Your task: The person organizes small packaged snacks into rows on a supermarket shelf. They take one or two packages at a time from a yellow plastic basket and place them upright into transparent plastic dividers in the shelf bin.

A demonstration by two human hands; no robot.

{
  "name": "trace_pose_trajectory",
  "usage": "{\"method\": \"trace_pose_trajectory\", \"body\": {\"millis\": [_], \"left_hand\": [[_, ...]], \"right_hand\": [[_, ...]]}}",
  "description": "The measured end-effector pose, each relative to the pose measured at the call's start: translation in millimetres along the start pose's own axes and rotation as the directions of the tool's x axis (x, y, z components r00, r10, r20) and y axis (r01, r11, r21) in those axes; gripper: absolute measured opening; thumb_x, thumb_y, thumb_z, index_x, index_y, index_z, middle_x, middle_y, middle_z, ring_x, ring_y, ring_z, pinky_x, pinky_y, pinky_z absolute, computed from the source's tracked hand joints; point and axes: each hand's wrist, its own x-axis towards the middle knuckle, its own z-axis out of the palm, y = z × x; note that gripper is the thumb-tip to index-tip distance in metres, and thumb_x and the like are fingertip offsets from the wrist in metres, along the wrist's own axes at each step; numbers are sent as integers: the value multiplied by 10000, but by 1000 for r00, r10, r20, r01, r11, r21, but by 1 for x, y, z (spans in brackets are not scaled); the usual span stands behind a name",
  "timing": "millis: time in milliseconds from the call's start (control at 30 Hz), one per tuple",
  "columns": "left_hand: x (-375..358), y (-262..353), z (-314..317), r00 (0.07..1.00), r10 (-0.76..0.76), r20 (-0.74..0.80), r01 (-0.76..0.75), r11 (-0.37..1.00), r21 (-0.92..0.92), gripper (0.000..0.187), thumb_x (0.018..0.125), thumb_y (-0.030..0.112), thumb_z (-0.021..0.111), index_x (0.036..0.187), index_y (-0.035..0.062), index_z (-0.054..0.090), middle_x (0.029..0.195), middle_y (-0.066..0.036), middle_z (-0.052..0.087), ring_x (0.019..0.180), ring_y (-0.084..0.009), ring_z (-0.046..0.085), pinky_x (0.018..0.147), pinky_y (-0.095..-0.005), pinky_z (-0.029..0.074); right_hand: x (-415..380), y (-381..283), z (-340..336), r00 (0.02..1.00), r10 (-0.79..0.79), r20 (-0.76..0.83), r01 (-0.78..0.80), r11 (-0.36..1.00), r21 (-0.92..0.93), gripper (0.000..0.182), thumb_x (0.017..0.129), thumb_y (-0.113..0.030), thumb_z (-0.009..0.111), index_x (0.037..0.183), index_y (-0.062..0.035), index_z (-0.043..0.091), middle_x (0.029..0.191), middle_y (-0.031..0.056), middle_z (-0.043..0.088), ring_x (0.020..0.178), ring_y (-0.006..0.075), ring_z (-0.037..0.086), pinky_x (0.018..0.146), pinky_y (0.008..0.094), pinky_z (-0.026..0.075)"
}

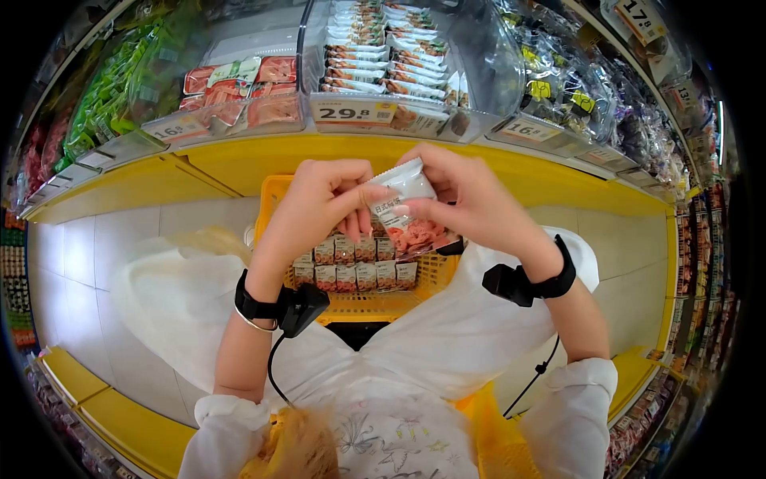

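A small white snack packet with pink pictures on its lower part is held between both hands, above a yellow basket. My left hand pinches its left side, thumb on the front. On the right side my right hand grips the packet, its thumb across the front and its fingers at the top edge. Beneath them, the yellow basket holds rows of similar small packets. The hands and the held packet hide part of the basket.
Ahead runs a yellow shelf edge with clear bins of wrapped snacks, red packs, green bags and dark bags. Price cards line the bins. More shelving stands at both sides. Tiled floor shows below.
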Motion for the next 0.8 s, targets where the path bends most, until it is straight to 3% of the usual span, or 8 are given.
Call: {"method": "trace_pose_trajectory", "body": {"millis": [67,167,233,367,533,600,667,800], "left_hand": [[1,-3,-2,998,-12,-56,9,999,-46,224,905,169,566,770,-8,585,575,-37,580,485,-65,563,437,-189,429],[4,-11,-8,943,124,-308,-141,989,-33,323,941,214,513,692,10,538,528,-13,539,472,-50,535,431,-179,401],[11,-27,-14,948,116,-295,-117,993,15,318,951,222,491,719,11,543,537,-18,549,474,-57,543,439,-177,408],[27,-92,-19,998,-11,-58,25,968,251,316,942,257,502,770,-3,554,604,-59,601,525,-105,593,488,-214,459],[37,-199,-20,879,-465,101,339,761,552,299,893,272,574,858,-24,594,726,-117,661,590,-207,632,582,-321,517],[41,-264,-15,857,-511,66,306,608,733,302,880,272,591,894,-29,609,779,-139,674,621,-237,639,610,-353,528],[34,-336,-7,803,-583,-126,348,288,892,304,902,229,520,885,-41,657,743,-178,636,631,-296,607,554,-379,516],[16,-336,-16,630,-774,54,274,286,918,225,888,159,532,907,-29,654,805,-199,633,606,-305,585,549,-410,512]], "right_hand": [[5,-17,-19,996,-70,51,82,952,-295,254,836,-89,642,1054,-30,527,762,23,621,636,61,559,562,208,452],[20,-48,-54,953,-5,-302,-78,962,-263,222,853,-61,589,1069,-32,546,738,54,641,628,109,638,517,202,484],[41,-41,-85,803,-410,-433,21,745,-667,197,852,-23,552,1046,3,533,728,113,642,629,147,654,523,257,510],[79,-12,-109,831,-357,-427,-296,367,-882,209,799,-56,598,985,5,523,677,149,623,628,292,638,542,347,476],[102,48,-111,962,-172,-210,-197,87,-976,131,817,-60,559,800,66,531,714,218,617,663,272,675,571,342,535],[111,49,-113,981,-85,-173,-161,126,-979,196,816,-94,559,749,89,538,741,254,619,642,308,673,558,349,545],[118,31,-108,873,442,-206,-364,310,-878,189,816,-77,533,770,105,549,781,282,621,598,330,664,542,360,549],[121,40,-109,838,513,-187,-389,322,-863,161,799,-42,508,787,105,570,735,274,621,608,329,665,547,359,546]]}}
